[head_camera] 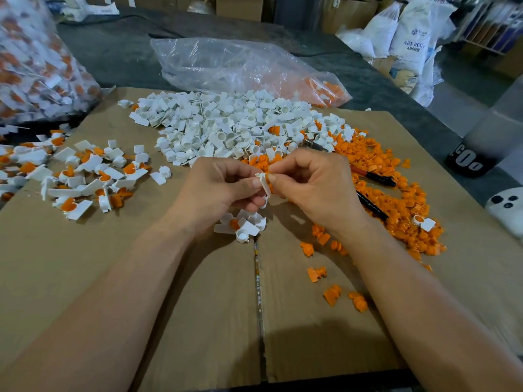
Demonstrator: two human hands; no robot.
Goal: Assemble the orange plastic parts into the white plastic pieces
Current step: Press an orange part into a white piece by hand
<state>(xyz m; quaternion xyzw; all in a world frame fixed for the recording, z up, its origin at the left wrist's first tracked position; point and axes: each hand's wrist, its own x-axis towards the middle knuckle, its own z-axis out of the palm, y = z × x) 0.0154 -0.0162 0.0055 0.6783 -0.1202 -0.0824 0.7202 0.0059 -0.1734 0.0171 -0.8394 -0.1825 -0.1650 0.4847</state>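
Observation:
Over the middle of the cardboard sheet (198, 306), my left hand (215, 188) and my right hand (311, 185) meet fingertip to fingertip. Both pinch one white plastic piece (264, 183), and a bit of orange shows behind it at my right fingers. Behind the hands lies a big pile of white pieces (226, 123). A pile of orange parts (396, 188) spreads to the right. At the left sits a heap of assembled white-and-orange pieces (85, 176). A few white pieces (249, 224) lie just below my hands.
A clear bag with orange parts (254, 66) lies behind the piles. A large bag of assembled pieces (34, 66) stands at far left. Black-handled pliers (373, 193) lie half buried in the orange pile. Loose orange parts (334, 284) dot the cardboard at lower right. White sacks (410, 32) stand at the back right.

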